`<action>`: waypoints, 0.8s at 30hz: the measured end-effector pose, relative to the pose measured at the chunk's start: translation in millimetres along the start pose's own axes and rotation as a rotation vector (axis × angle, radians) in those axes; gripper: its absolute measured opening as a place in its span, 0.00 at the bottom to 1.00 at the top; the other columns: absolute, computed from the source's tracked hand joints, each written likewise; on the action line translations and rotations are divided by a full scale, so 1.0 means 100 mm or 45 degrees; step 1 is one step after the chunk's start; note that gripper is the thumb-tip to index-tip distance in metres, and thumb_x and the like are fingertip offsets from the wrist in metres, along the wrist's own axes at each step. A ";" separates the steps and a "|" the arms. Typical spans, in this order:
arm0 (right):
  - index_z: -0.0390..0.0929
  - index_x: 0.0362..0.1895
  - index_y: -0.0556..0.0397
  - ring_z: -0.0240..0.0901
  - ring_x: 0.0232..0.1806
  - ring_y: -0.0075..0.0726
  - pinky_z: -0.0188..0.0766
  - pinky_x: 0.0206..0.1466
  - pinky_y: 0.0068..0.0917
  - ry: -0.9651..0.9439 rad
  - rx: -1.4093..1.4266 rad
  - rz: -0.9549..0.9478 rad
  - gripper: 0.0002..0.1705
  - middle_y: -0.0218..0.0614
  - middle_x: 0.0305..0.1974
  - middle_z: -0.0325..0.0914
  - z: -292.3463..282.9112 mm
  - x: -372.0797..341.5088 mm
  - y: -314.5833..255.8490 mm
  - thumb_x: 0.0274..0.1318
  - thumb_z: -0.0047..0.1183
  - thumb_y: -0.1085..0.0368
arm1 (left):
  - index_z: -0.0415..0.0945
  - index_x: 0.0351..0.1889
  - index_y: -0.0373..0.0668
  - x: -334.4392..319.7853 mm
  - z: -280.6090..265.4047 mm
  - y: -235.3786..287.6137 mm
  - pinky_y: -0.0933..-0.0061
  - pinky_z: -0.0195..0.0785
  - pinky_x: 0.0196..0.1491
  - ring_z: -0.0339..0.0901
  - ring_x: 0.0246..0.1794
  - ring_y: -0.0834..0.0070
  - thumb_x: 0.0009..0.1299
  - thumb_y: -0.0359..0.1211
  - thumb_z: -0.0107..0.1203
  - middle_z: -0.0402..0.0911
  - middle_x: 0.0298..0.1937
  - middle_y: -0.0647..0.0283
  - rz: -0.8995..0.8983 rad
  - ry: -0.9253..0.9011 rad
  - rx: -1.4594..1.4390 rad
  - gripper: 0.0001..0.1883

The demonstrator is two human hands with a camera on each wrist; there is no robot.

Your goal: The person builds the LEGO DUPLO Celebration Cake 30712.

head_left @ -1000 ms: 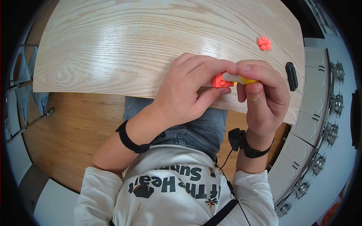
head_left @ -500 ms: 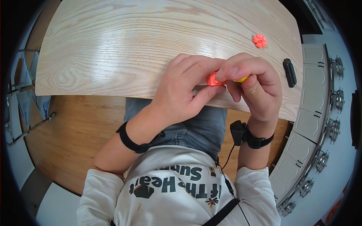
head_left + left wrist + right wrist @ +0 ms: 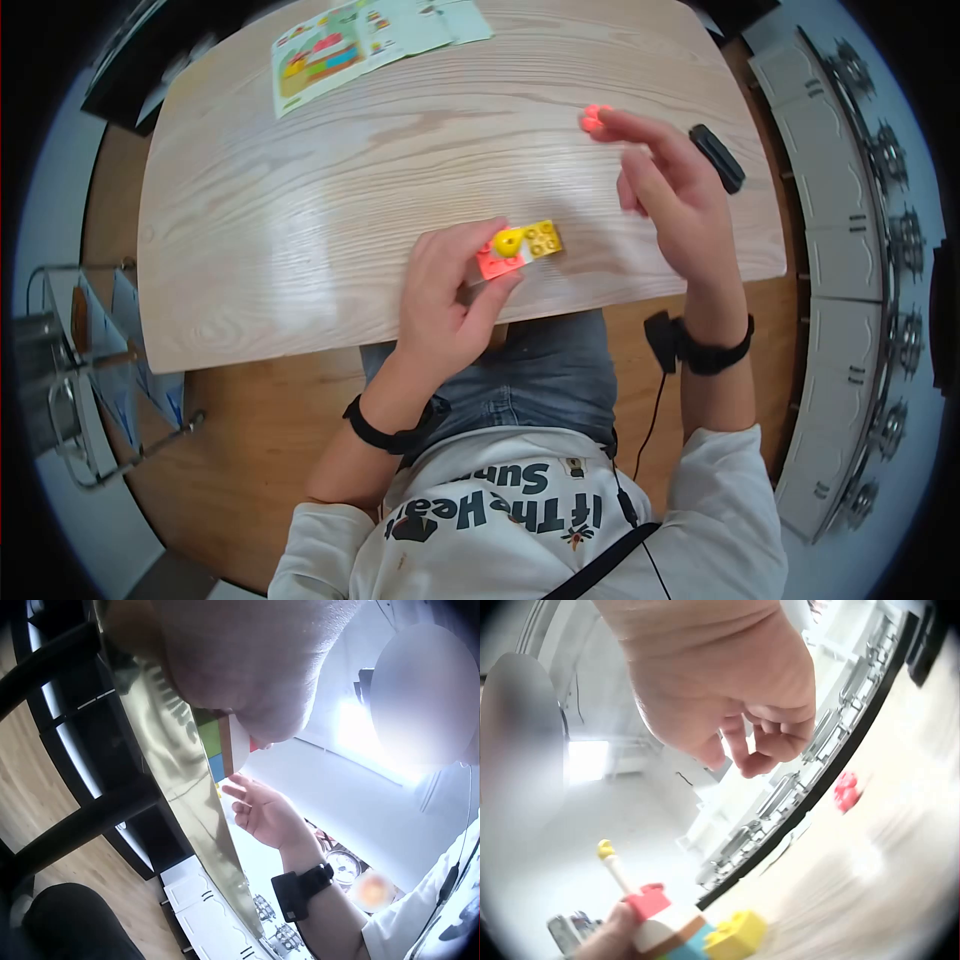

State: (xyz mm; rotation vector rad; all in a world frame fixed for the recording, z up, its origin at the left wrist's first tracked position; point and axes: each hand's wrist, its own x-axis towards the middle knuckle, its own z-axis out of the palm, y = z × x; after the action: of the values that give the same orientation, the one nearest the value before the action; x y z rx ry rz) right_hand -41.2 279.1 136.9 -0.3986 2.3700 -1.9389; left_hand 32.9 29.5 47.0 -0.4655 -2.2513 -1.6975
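Observation:
My left hand (image 3: 442,292) grips a toy-brick build near the table's front edge, its thumb and fingers on the coral-red brick (image 3: 502,266). A yellow brick (image 3: 543,238) sticks out of the build to the right. In the right wrist view, a white stick (image 3: 619,875) with a yellow tip (image 3: 605,848) rises from the red brick, above white, brown and blue layers. My right hand (image 3: 685,205) hovers over the table's right side with nothing in it, fingers loosely bent. Its fingertips overlap the coral-red flower piece (image 3: 590,118) in the head view.
A black oblong object (image 3: 717,158) lies right of the flower piece. At the table's far left is a printed picture sheet (image 3: 375,48). White cabinets (image 3: 850,240) line the right side, and a metal rack (image 3: 100,350) stands off the left edge.
My right hand has let go of the yellow-tipped piece and moved away to the flower piece. My left hand still holds the build. The head view has shifted, showing the picture sheet.

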 end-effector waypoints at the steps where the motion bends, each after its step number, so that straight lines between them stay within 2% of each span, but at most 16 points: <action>1: 0.78 0.72 0.55 0.75 0.37 0.19 0.76 0.45 0.22 0.059 -0.266 0.019 0.26 0.39 0.61 0.83 -0.10 0.05 0.02 0.75 0.60 0.62 | 0.81 0.64 0.41 -0.01 0.00 -0.02 0.58 0.71 0.59 0.80 0.54 0.55 0.68 0.29 0.72 0.86 0.57 0.57 -0.018 -0.003 -0.011 0.25; 3: 0.77 0.73 0.53 0.76 0.38 0.23 0.78 0.46 0.25 0.143 -0.787 0.072 0.28 0.40 0.62 0.82 -0.25 0.16 0.10 0.74 0.62 0.60 | 0.81 0.64 0.41 -0.03 0.01 -0.03 0.59 0.71 0.59 0.80 0.54 0.56 0.69 0.30 0.72 0.86 0.57 0.57 -0.053 -0.006 -0.016 0.25; 9: 0.76 0.74 0.50 0.81 0.42 0.41 0.80 0.53 0.37 0.061 -1.007 -0.002 0.30 0.45 0.64 0.79 -0.34 0.34 0.47 0.72 0.63 0.58 | 0.81 0.65 0.42 -0.04 0.03 0.00 0.59 0.72 0.59 0.80 0.54 0.57 0.70 0.31 0.72 0.86 0.57 0.57 -0.078 -0.001 -0.009 0.25; 12: 0.78 0.72 0.52 0.83 0.47 0.52 0.80 0.56 0.40 -0.036 -1.070 -0.179 0.29 0.48 0.61 0.81 -0.33 0.41 0.61 0.70 0.63 0.59 | 0.81 0.66 0.42 -0.02 0.02 -0.02 0.59 0.72 0.59 0.80 0.54 0.57 0.70 0.31 0.72 0.86 0.58 0.57 -0.023 0.004 -0.015 0.26; 13: 0.80 0.70 0.52 0.83 0.48 0.54 0.80 0.57 0.41 -0.031 -1.114 -0.138 0.28 0.49 0.58 0.83 -0.32 0.44 0.64 0.70 0.63 0.59 | 0.80 0.66 0.42 -0.02 0.01 -0.03 0.59 0.72 0.59 0.80 0.54 0.57 0.70 0.30 0.72 0.86 0.58 0.57 -0.004 0.003 -0.020 0.26; 15: 0.83 0.67 0.53 0.83 0.51 0.58 0.79 0.58 0.43 -0.021 -1.205 -0.038 0.25 0.51 0.53 0.85 -0.27 0.45 0.59 0.69 0.63 0.59 | 0.76 0.70 0.39 -0.05 -0.05 -0.10 0.72 0.73 0.55 0.78 0.53 0.72 0.74 0.26 0.68 0.80 0.60 0.60 -0.004 -0.094 -0.018 0.25; 17: 0.86 0.63 0.54 0.84 0.49 0.59 0.79 0.57 0.43 0.010 -1.245 -0.116 0.23 0.51 0.48 0.86 -0.27 0.39 0.58 0.68 0.63 0.58 | 0.76 0.70 0.39 -0.06 -0.03 -0.10 0.72 0.73 0.55 0.78 0.53 0.72 0.74 0.26 0.68 0.80 0.60 0.60 -0.022 -0.106 -0.024 0.26; 18: 0.87 0.62 0.54 0.84 0.49 0.59 0.79 0.56 0.43 0.025 -1.265 -0.163 0.22 0.51 0.45 0.87 -0.27 0.37 0.56 0.68 0.63 0.58 | 0.78 0.68 0.41 -0.04 -0.02 -0.07 0.66 0.72 0.57 0.79 0.53 0.64 0.71 0.28 0.70 0.83 0.59 0.58 -0.038 -0.063 -0.021 0.26; 20: 0.87 0.59 0.56 0.84 0.47 0.58 0.80 0.54 0.43 0.012 -1.297 -0.063 0.22 0.51 0.43 0.87 -0.28 0.31 0.48 0.66 0.66 0.57 | 0.80 0.66 0.42 -0.02 0.01 -0.02 0.60 0.72 0.58 0.80 0.53 0.57 0.69 0.31 0.73 0.87 0.57 0.57 -0.054 -0.014 -0.022 0.27; 24: 0.88 0.54 0.59 0.85 0.44 0.54 0.80 0.49 0.43 0.077 -1.260 0.058 0.23 0.50 0.43 0.87 -0.34 0.12 0.45 0.62 0.71 0.56 | 0.81 0.66 0.42 -0.01 0.02 -0.03 0.60 0.72 0.58 0.80 0.52 0.57 0.68 0.30 0.73 0.87 0.57 0.56 -0.047 -0.005 -0.029 0.27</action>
State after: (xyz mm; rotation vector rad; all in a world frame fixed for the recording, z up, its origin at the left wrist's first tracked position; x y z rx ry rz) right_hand -67.5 316.4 101.4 -0.2952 3.1602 -0.6182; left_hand 32.7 30.6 43.5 -0.4353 -2.2588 -1.7433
